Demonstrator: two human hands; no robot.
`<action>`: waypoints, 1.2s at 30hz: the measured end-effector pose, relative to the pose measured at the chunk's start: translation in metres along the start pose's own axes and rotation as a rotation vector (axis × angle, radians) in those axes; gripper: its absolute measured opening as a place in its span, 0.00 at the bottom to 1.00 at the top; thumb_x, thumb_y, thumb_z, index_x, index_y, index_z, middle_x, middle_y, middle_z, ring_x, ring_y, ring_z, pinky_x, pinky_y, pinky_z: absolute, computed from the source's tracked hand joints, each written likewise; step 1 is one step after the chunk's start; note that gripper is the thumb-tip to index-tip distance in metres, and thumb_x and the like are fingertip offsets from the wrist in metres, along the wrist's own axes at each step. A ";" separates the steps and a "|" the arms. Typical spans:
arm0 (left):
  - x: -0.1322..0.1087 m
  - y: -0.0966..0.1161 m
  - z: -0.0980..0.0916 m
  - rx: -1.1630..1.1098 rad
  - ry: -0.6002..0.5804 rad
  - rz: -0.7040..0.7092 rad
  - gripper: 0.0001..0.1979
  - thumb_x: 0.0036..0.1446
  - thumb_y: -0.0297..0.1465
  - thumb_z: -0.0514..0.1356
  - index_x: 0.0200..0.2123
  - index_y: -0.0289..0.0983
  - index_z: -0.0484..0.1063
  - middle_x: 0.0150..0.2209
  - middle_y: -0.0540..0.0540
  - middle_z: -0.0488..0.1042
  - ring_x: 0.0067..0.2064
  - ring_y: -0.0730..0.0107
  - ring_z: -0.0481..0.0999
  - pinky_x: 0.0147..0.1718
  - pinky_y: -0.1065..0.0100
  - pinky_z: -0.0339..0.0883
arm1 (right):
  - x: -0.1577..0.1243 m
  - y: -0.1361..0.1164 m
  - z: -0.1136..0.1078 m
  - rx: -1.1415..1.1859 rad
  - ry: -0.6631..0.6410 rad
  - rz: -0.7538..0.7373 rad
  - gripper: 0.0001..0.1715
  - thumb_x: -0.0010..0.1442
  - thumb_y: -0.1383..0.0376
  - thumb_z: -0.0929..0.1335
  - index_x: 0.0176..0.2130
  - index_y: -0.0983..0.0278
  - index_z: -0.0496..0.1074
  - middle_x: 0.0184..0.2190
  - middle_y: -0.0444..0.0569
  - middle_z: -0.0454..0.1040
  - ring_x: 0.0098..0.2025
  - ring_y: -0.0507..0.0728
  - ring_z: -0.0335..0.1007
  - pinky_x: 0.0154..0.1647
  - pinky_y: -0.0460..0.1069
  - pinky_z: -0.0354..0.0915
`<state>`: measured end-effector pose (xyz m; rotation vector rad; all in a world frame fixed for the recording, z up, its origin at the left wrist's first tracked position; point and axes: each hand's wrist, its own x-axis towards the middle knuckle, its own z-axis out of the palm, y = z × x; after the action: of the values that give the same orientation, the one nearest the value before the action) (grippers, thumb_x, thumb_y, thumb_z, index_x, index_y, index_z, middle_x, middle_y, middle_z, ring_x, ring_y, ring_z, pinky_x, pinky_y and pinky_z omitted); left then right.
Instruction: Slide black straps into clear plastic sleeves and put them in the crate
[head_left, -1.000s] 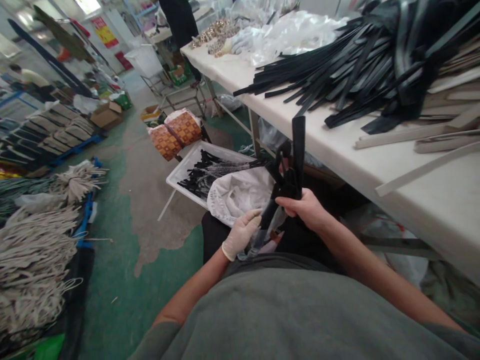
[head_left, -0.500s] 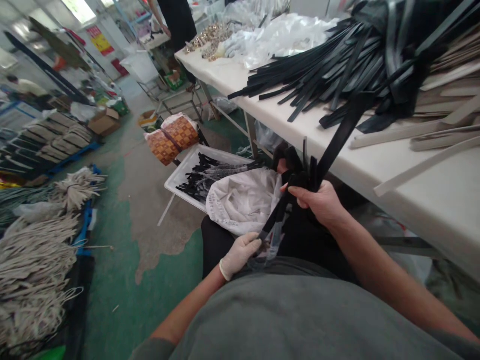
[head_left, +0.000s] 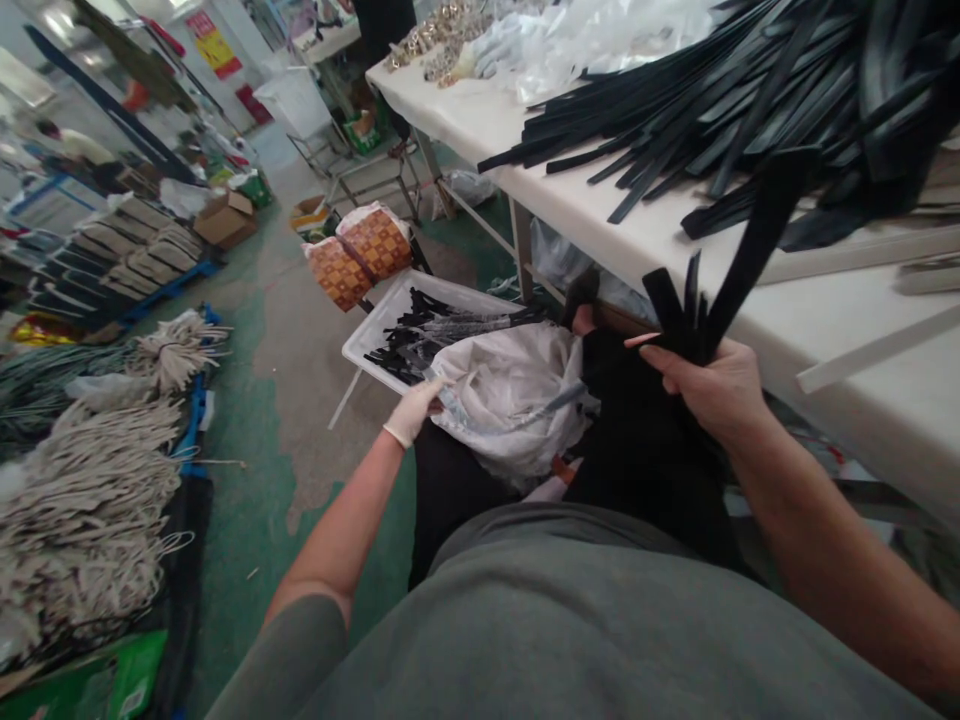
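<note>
My right hand (head_left: 705, 385) is wrapped round a bunch of black strips (head_left: 694, 320) at the table's front edge; their ends fan upward. My left hand (head_left: 418, 408), in a pale glove, is at the left rim of a white sack (head_left: 510, 385). Its fingers are pressed round the end of a clear strip of film (head_left: 517, 422) that stretches across the sack towards the right. The sack lies over my lap, against a white tray (head_left: 360, 343) holding black strips (head_left: 420, 330).
A long pale table (head_left: 600, 205) carries a large pile of black strips (head_left: 675, 120), plastic bags and small metal parts. Beyond the tray is an orange checked cushion (head_left: 360, 255). Bundles of beige cords (head_left: 97, 520) lie at left. Other people are in the background.
My left hand has moved forward and left, from near my waist to the sack's left rim, drawing the film out. My right hand has shifted right with the black strips.
</note>
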<state>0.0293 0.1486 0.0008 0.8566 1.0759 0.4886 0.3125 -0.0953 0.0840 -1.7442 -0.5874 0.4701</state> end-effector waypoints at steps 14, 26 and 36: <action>0.116 0.004 0.017 0.702 0.152 -0.009 0.17 0.54 0.42 0.64 0.34 0.32 0.76 0.24 0.43 0.75 0.24 0.68 0.73 0.26 0.70 0.64 | 0.058 0.044 0.053 -0.091 -0.172 0.142 0.20 0.47 0.55 0.75 0.35 0.68 0.77 0.20 0.44 0.71 0.17 0.47 0.54 0.18 0.46 0.50; 0.115 -0.064 0.072 0.696 0.148 0.120 0.05 0.51 0.29 0.64 0.27 0.34 0.77 0.19 0.50 0.71 0.24 0.71 0.71 0.28 0.72 0.64 | -0.052 0.092 0.004 0.516 -0.443 0.657 0.19 0.51 0.55 0.75 0.36 0.67 0.75 0.23 0.45 0.71 0.16 0.43 0.46 0.16 0.44 0.45; -0.045 0.013 0.066 0.488 0.001 1.007 0.08 0.55 0.35 0.64 0.38 0.40 0.80 0.33 0.47 0.80 0.35 0.69 0.79 0.40 0.69 0.71 | -0.048 0.058 0.051 0.714 -0.742 0.732 0.22 0.53 0.52 0.74 0.38 0.68 0.76 0.24 0.44 0.71 0.16 0.42 0.43 0.15 0.42 0.42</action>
<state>0.0708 0.1003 0.0502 1.8394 0.7010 1.0752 0.2524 -0.0967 0.0154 -0.9997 -0.1936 1.6584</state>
